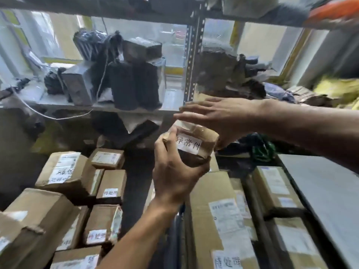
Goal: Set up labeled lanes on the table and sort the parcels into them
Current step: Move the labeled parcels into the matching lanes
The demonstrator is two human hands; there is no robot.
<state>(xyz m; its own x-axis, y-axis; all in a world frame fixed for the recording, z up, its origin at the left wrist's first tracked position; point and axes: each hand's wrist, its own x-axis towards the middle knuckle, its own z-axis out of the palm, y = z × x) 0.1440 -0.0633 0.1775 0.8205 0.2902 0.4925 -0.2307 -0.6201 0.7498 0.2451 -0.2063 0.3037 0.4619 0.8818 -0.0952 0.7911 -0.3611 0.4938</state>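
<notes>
My left hand point(174, 171) grips a small brown parcel point(202, 140) from below and lifts it at mid-frame; a white handwritten label is stuck on its front. My right hand point(219, 117) reaches in from the right with straight fingers spread over the parcel's top, its palm touching the parcel's right end. Below, several cardboard parcels with white labels lie on the table: a group at the left point(64, 169), a large box in the middle point(219, 216) and more at the right point(274, 185).
A metal shelf rack point(191, 61) stands behind, holding dark wrapped packages point(134, 82) and a torn brown bundle point(219, 72). A grey flat surface point(328, 191) lies at the right. Yellow bags point(342, 90) pile at the far right. A dark gap runs between the parcel groups.
</notes>
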